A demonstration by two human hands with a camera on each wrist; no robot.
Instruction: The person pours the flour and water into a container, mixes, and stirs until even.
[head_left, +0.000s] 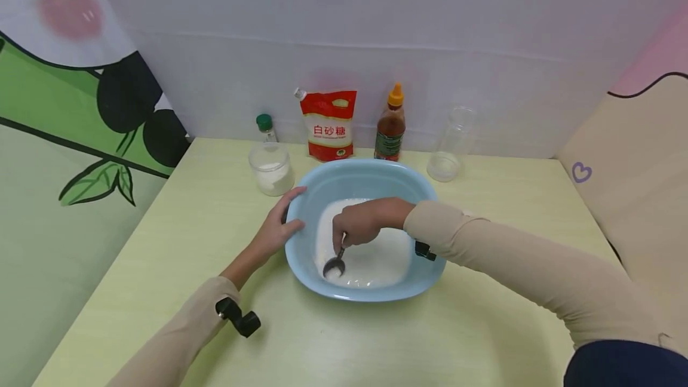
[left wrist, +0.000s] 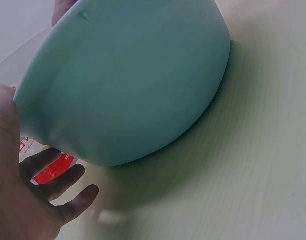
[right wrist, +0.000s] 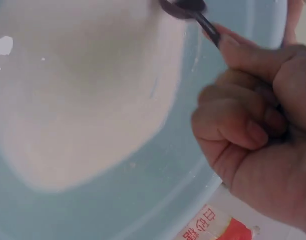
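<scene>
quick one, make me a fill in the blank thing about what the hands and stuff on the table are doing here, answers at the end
1. The right hand holds a ____ in the basin.
2. The ____ hand grips the basin's rim.
3. In the head view, the basin is light ____.
4. In the head view, the bottle with the orange cap stands to the ____ of the red and white pouch.

Missing words: spoon; left; blue; right.
</scene>
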